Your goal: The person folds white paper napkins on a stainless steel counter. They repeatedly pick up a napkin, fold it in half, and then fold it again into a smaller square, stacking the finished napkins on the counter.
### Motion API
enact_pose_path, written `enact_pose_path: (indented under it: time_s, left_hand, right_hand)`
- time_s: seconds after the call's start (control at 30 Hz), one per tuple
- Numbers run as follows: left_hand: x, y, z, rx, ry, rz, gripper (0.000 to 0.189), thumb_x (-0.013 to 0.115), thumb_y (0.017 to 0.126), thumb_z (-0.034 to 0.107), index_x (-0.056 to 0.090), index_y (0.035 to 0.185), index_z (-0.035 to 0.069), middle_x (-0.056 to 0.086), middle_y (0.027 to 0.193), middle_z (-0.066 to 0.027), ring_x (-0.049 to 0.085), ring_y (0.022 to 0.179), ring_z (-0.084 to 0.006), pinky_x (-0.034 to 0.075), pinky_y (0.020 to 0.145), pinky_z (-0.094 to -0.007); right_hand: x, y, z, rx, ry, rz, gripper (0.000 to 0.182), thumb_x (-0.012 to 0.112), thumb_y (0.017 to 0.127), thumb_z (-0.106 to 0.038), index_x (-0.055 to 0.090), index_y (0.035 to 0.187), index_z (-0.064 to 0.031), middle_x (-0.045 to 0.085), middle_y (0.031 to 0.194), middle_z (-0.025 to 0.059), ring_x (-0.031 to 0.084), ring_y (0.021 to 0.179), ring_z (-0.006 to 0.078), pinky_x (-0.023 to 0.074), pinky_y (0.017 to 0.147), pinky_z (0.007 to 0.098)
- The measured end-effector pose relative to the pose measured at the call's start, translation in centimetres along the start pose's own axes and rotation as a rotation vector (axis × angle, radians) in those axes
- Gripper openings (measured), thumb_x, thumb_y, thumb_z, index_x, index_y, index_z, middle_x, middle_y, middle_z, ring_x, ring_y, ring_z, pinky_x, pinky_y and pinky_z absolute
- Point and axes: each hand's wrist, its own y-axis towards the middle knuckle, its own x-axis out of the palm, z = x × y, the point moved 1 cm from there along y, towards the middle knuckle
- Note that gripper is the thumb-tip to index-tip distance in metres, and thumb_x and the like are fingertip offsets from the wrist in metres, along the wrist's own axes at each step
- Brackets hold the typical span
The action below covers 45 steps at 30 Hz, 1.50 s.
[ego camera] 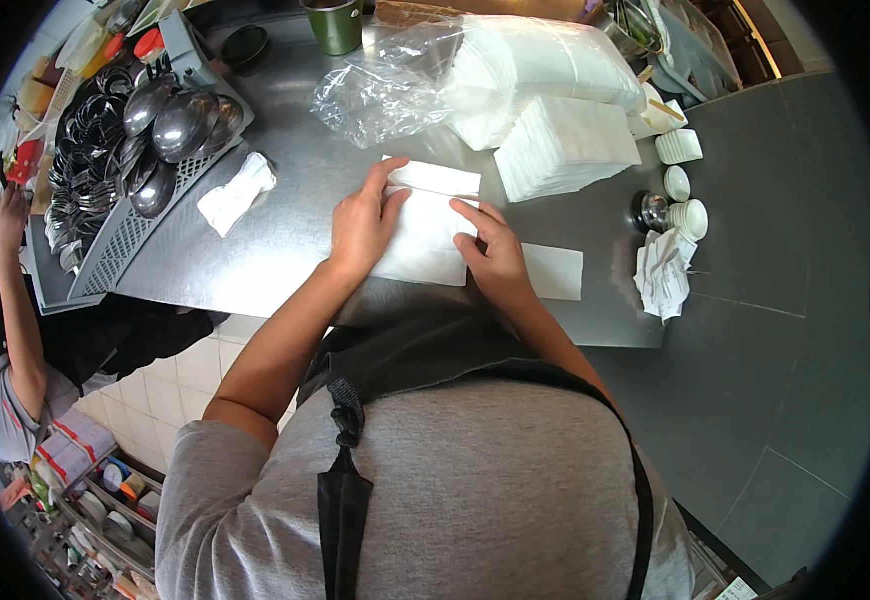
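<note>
A white paper napkin (424,247) lies on the steel table in front of me, with a folded strip along its far side. My left hand (364,221) grips its left edge, the thumb resting on top and the index finger reaching to the far corner. At the right edge, the thumb and index finger of my right hand (496,251) hold the paper near the fold. Another white napkin (556,272) lies flat beside my right wrist, partly hidden by it. Beyond my hands stands a fanned stack of napkins (562,150).
Left, a grey perforated plastic basket (154,225) holds spoons and forks; a crumpled napkin (236,193) lies beside it. A plastic-wrapped napkin pack (547,64) and green cup (335,28) stand behind. White cups (688,219) and bunched paper (662,276) sit right. A co-worker's arm (11,277) is far left.
</note>
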Motion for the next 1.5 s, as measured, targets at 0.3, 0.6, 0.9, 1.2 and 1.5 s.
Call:
enact_pose_path:
  time_s: [0.3, 0.6, 0.9, 1.2, 1.5]
  left_hand:
    - [0.0, 0.2, 0.3, 0.005, 0.068, 0.032, 0.03, 0.071, 0.095, 0.016, 0.064, 0.125, 0.018, 0.073, 0.089, -0.0093, 0.071, 0.072, -0.0283, 0.056, 0.065, -0.04]
    - [0.5, 0.6, 0.1, 0.151, 0.113, 0.082, 0.012, 0.07, 0.094, 0.01, 0.075, 0.104, 0.015, 0.069, 0.09, -0.0061, 0.068, 0.072, -0.0266, 0.054, 0.065, -0.0375]
    - [0.9, 0.8, -0.7, 0.207, 0.242, 0.036, 0.023, 0.068, 0.088, 0.006, 0.074, 0.105, 0.021, 0.063, 0.087, -0.0012, 0.068, 0.073, -0.0262, 0.055, 0.062, -0.039]
    - [-0.8, 0.3, 0.9, 0.059, 0.244, -0.16, 0.047, 0.085, 0.078, 0.037, 0.072, 0.121, 0.024, 0.058, 0.107, -0.0065, 0.067, 0.084, -0.0262, 0.056, 0.076, -0.0396]
    - [-2.8, 0.7, 0.2, -0.029, 0.062, -0.396, 0.068, 0.089, 0.071, 0.015, 0.067, 0.135, 0.026, 0.052, 0.11, -0.0069, 0.061, 0.099, -0.0257, 0.053, 0.089, -0.0379]
  right_hand:
    - [-0.1, 0.9, -0.2, -0.006, -0.081, 0.023, 0.048, 0.064, 0.089, 0.005, 0.063, 0.136, -0.0002, 0.061, 0.14, 0.0147, 0.066, 0.1, 0.0202, 0.0516, 0.075, 0.0277]
    - [0.0, 1.2, -0.2, 0.003, -0.105, 0.025, 0.045, 0.062, 0.09, 0.003, 0.062, 0.135, 0.0019, 0.06, 0.139, 0.0173, 0.067, 0.105, 0.0246, 0.0525, 0.076, 0.029]
    - [0.2, 1.6, -0.1, 0.002, -0.139, 0.033, 0.044, 0.065, 0.09, 0.0, 0.062, 0.134, 0.0022, 0.06, 0.138, 0.0166, 0.061, 0.099, 0.0237, 0.0516, 0.077, 0.0308]
    - [0.6, 1.5, -0.7, -0.032, -0.316, -0.012, 0.058, 0.077, 0.086, -0.022, 0.059, 0.136, 0.0034, 0.056, 0.142, 0.0178, 0.061, 0.123, 0.0368, 0.0501, 0.1, 0.0403]
    - [0.0, 1.1, 0.1, -0.01, -0.218, -0.1, 0.063, 0.07, 0.082, -0.006, 0.054, 0.143, 0.0014, 0.05, 0.147, 0.0167, 0.062, 0.117, 0.0326, 0.0514, 0.093, 0.0373]
